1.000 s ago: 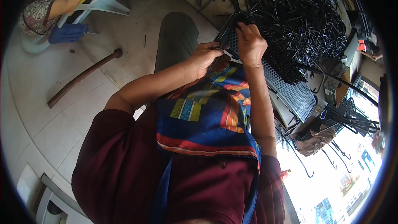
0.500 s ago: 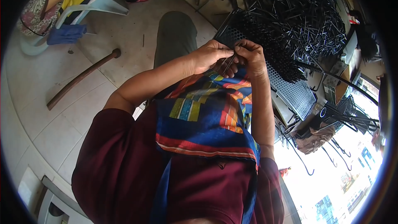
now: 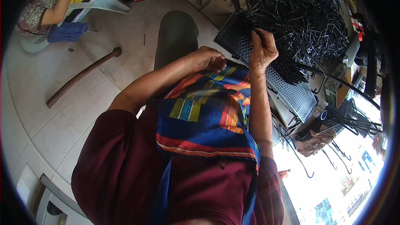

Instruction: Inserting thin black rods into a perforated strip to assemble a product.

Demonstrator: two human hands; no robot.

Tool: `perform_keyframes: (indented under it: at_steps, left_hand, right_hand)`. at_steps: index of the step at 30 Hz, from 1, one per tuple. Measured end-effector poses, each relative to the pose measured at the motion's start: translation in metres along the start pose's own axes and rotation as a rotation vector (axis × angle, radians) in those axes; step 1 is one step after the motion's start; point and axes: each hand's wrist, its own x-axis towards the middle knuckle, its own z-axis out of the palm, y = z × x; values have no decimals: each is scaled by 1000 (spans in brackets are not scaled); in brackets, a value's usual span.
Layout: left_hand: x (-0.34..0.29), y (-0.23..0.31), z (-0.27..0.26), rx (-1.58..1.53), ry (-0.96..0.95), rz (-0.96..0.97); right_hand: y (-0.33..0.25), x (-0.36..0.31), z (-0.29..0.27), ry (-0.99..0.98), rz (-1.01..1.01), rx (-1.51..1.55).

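My right hand (image 3: 263,53) is closed in a pinch above a dark perforated tray (image 3: 292,94). Whatever its fingertips hold, if anything, is too small to make out. Many short black pieces (image 3: 287,64) stand packed in the tray's holes beside that hand. Over my lap, my left hand (image 3: 207,60) has its fingers curled in toward the palm, near the tray's left edge; I cannot see what is inside it. A large heap of thin black rods (image 3: 296,4) lies just beyond the tray.
A cardboard box (image 3: 338,86), black hooked rods (image 3: 306,166) and crumpled brown paper (image 3: 315,142) are at the right. On the tiled floor to the left lies a curved brown stick (image 3: 83,75). Another person (image 3: 52,12) sits far left on a pale chair (image 3: 98,6) with a blue glove (image 3: 67,32).
My hands were together over my lap, with thin dark rods at the fingers. Now they are apart: the right has moved right, over the tray, and the left has drawn back slightly left.
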Motion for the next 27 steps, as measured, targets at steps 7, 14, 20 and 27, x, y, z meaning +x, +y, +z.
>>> perform_keyframes:
  at_steps: [7, 14, 20, 27]
  left_hand:
    - [3, -1, -13, -80, 46, -14]
    - [10, -7, -21, -118, 82, -2]
    - [11, -6, -21, -112, 101, 2]
    - [11, -5, -20, -101, 129, -23]
  right_hand:
    - [2, -2, 1, -26, 6, 57]
    - [2, -6, -2, -10, 39, 77]
    - [3, -7, -1, 0, 47, 108]
    - [4, -10, -3, -1, 60, 102]
